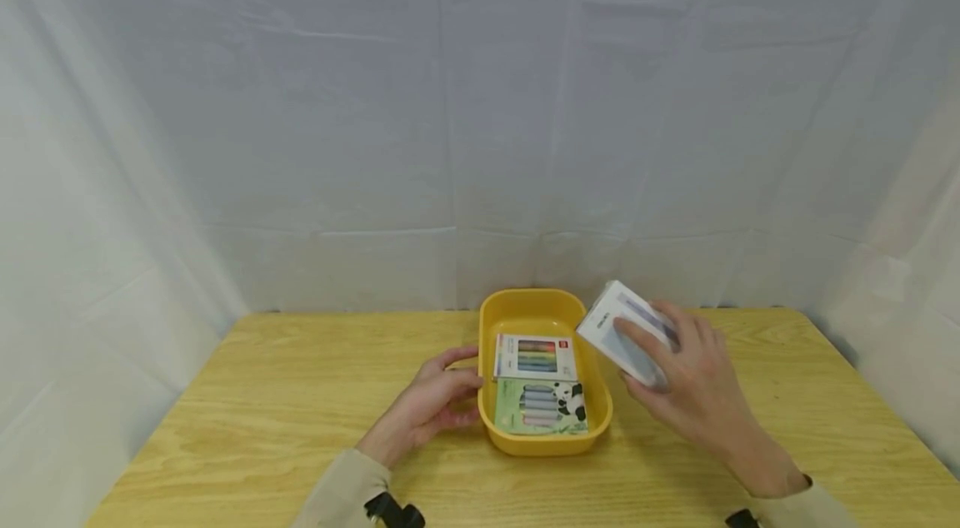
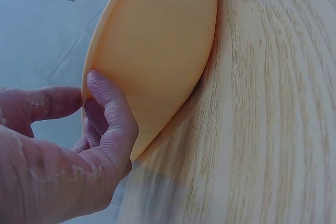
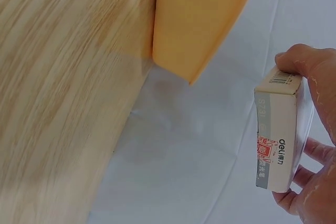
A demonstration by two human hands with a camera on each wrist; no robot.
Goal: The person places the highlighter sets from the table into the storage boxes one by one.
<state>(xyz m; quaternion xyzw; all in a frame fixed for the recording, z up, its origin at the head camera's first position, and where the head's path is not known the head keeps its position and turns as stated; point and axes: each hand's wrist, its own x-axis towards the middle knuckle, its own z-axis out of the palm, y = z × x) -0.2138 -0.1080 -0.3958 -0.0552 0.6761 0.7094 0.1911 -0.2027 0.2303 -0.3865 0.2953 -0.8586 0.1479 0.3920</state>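
Note:
A yellow plastic bin (image 1: pixel 534 303) stands on the wooden table. My left hand (image 1: pixel 435 399) is at its left side, with fingertips touching the outer wall and rim, as the left wrist view also shows. My right hand (image 1: pixel 697 382) grips a white and grey deli highlighter box (image 1: pixel 626 328), thumb on one side and fingers on the other. This box is tilted and held up beside the bin's right rim. Inside the bin lie a white pen box (image 1: pixel 510 356) with a coloured window and, nearer me, a green pen box (image 1: pixel 510 407) with a panda picture.
The wooden table (image 1: pixel 300 411) reaches out on both sides of the bin. A pale sheet (image 1: pixel 375 136) hangs behind the table's far edge and along both sides. Dark wrist mounts (image 1: pixel 393 511) sit at both sleeves.

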